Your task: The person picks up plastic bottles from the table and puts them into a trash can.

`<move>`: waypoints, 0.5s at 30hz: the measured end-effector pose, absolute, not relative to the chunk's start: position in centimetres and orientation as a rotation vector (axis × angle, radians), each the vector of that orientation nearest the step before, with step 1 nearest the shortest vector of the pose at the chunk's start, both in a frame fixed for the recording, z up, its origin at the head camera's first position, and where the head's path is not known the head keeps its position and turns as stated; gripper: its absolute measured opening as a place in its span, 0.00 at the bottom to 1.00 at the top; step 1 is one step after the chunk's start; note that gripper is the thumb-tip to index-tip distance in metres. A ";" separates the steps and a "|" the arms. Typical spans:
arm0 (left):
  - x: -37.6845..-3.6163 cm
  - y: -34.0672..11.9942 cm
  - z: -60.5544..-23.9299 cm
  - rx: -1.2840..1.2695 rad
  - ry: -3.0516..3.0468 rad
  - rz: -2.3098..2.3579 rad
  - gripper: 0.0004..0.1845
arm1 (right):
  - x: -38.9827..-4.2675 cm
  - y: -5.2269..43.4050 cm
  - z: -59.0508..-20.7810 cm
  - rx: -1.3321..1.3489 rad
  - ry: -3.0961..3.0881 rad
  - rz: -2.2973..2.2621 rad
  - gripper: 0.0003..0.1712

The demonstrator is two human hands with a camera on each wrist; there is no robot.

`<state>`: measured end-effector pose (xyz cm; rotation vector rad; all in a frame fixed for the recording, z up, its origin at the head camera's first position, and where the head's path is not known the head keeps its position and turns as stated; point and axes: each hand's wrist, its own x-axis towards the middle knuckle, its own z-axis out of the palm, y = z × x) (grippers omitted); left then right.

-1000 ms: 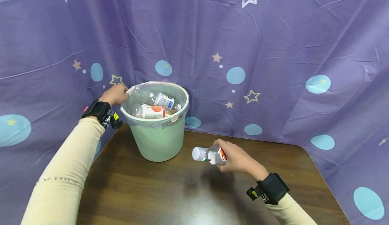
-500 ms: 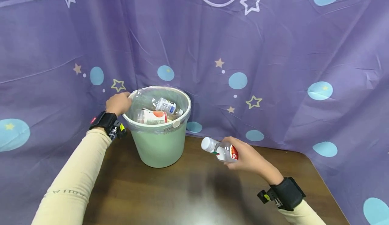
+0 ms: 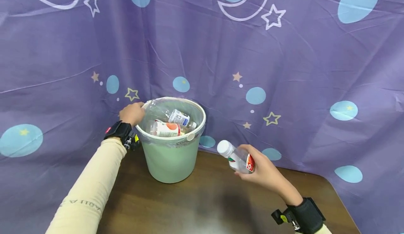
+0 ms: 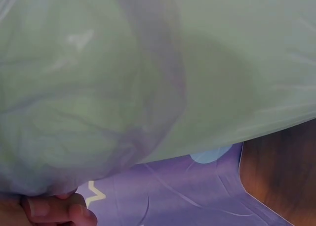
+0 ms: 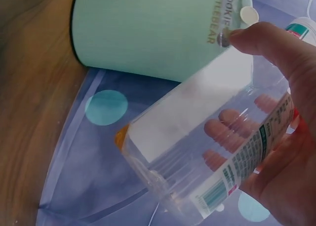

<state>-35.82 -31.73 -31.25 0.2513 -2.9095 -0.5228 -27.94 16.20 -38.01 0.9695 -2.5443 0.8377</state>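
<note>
Right hand [image 3: 265,171] fingers [image 5: 237,118] curled round bottle [image 3: 238,158], held above surface [image 3: 202,206] right of bin [image 3: 172,156]. Left hand [image 3: 132,113] fingers pinched the liner [image 3: 148,106] at rim. Could strike the rim and bounce off if released early.

Even, soft room light falls from above. A pale glare patch sits on the dark table [image 3: 202,209] at lower centre of the head view, with faint shadows beside it. The left wrist view is blurred, filled by the too-close bin [image 4: 207,77]. The bottle [image 5: 207,152] looks soft and washed-out.
</note>
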 end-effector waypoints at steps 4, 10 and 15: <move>-35.7 -31.5 -31.9 0.260 -2.901 -0.534 0.26 | -28.1 16.1 -37.7 0.964 -2.516 0.849 0.45; -35.7 -31.5 -31.9 0.257 -2.879 -0.534 0.26 | -29.1 15.8 -36.9 0.936 -2.462 0.883 0.45; -36.1 -31.6 -31.5 0.275 -2.878 -0.538 0.27 | -29.8 15.4 -35.3 0.877 -2.438 0.897 0.46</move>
